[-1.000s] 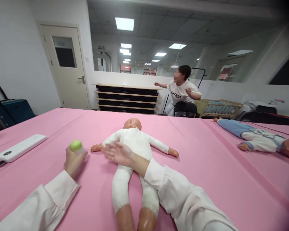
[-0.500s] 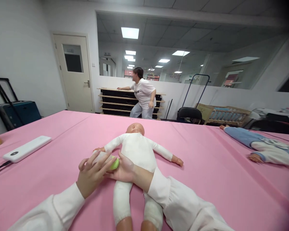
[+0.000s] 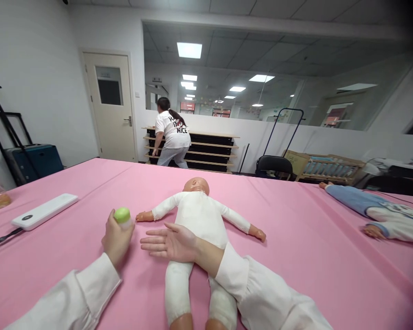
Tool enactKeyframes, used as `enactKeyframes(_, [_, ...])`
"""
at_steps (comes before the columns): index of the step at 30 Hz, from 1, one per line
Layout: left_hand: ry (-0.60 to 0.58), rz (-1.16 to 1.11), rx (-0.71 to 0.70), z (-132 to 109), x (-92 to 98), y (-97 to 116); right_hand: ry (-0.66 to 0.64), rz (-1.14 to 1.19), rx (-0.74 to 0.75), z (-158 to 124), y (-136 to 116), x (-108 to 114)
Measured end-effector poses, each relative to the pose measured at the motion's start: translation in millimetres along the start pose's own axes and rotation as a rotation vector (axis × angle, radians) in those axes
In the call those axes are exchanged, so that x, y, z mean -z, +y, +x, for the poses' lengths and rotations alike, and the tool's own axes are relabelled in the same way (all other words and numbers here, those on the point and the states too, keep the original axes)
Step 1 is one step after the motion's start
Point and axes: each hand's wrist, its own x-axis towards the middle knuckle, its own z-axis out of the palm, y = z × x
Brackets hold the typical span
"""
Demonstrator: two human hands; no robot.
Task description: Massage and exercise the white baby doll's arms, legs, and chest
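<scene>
Holding bottle [image 3: 123, 216]: left hand [image 3: 117, 240] | right hand [image 3: 175, 244] apart | table edge [image 3: 248, 178] beyond doll [image 3: 199, 213]

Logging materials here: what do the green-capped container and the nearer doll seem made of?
Green-capped container: probably plastic; smooth, satiny cap, cloudy whitish body. Nearer doll: head likely vinyl or rubber, smooth with a faint sheen; white covering perhaps cloth, matte, ending in distinct edges.

Apparently a training room: baby dolls [image 3: 200, 211], wooden crib [image 3: 333, 169].
</scene>
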Motion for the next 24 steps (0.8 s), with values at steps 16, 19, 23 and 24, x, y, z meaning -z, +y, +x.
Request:
enactKeyframes(16, [-0.016, 0.392, -1.464, -92.8, 35.1, 101.3, -0.028, -0.065, 0.352, -55.1, -11.8, -87.9])
enactKeyframes(19, [0.014, 0.379, -1.387, -91.9, 28.5, 111.0, -0.035, -0.084, 0.293, -53.7, -13.3, -84.1])
enactKeyframes(23, [-0.022, 0.28, -1.47, -104.5, 23.7, 118.1, 0.016, -0.195, 0.452, -65.7, -24.0, -87.8])
enactKeyframes(24, [-0.057, 0.217, -1.564, -107.8, 24.2, 120.6, 0.022, -0.268, 0.491, -70.2, -29.1, -87.6])
